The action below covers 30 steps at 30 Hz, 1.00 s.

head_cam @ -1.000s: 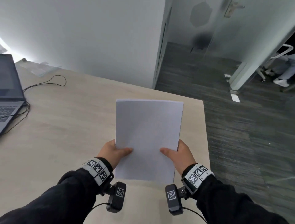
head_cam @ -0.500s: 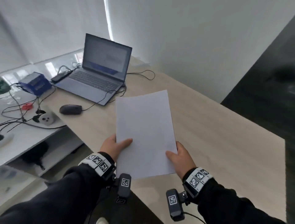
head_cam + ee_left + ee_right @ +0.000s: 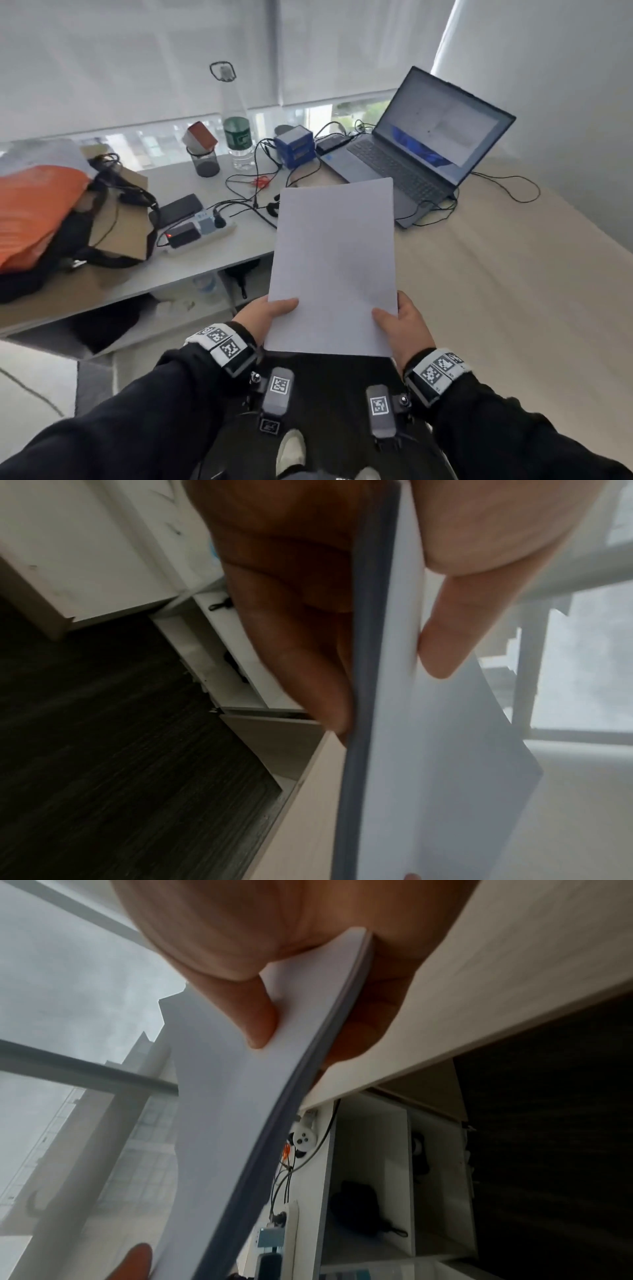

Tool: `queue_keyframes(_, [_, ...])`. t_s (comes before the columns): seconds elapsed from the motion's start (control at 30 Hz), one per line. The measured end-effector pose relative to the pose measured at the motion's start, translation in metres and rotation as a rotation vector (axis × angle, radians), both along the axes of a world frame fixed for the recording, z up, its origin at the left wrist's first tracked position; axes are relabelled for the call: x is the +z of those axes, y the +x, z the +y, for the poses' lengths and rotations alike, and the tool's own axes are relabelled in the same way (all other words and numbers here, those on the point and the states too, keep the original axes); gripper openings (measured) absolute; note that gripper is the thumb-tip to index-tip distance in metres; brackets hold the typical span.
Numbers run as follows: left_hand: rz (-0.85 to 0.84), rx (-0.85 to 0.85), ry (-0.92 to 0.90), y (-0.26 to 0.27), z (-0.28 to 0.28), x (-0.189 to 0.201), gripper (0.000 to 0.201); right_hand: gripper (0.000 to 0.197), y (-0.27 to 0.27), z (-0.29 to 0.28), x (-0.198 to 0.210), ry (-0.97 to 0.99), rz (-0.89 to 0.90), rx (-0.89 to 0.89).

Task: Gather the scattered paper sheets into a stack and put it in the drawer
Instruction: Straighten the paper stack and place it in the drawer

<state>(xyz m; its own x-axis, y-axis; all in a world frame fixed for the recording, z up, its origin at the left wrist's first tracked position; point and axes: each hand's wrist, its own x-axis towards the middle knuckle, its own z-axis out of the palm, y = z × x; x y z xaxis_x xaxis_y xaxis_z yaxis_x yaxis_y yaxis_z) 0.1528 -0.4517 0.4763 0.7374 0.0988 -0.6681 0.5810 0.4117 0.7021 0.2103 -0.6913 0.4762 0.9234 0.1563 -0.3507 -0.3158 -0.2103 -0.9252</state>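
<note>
Nearest me: both hands on the stack of paper [image 3: 334, 263], held in the air over my lap, w/ one stack only; how many sheets in it I can't count, but the wrist views show a layered edge, so several. My left hand [image 3: 265, 317] pinches the near-left edge, thumb on top, fingers under; my right hand [image 3: 399, 323] pinches the near-right edge the same way. The stack's long axis runs straight away from me, far end tipped up toward the laptop [image 3: 424, 144].

No drawer shows from the head view. Below-left, the left wrist cam shows white shelving [image 3: 236, 666] under the bench [image 3: 496, 274], and a flat panel that could be a drawer front, can't tell. So I judge the target lies low and left, nearer my left hand.

Farther: 1 power strip [image 3: 197, 233], 1 bottle [image 3: 236, 137], 1 blue box [image 3: 296, 145].
</note>
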Motion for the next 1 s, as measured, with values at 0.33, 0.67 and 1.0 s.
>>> queue_keyframes(0.33, [0.088,0.071,0.117,-0.006,0.012,-0.024,0.026,0.028,0.016,0.027,-0.036,-0.009,0.017,0.096])
queue_keyframes(0.67, [0.128,-0.078,0.602,-0.028,0.019,-0.097,0.018,0.030,-0.005,0.045,-0.107,-0.048,0.080,0.188])
queue_keyframes(1.0, [0.260,-0.204,0.577,-0.042,0.074,-0.224,0.022,0.029,-0.018,0.096,-0.232,-0.125,0.206,0.217])
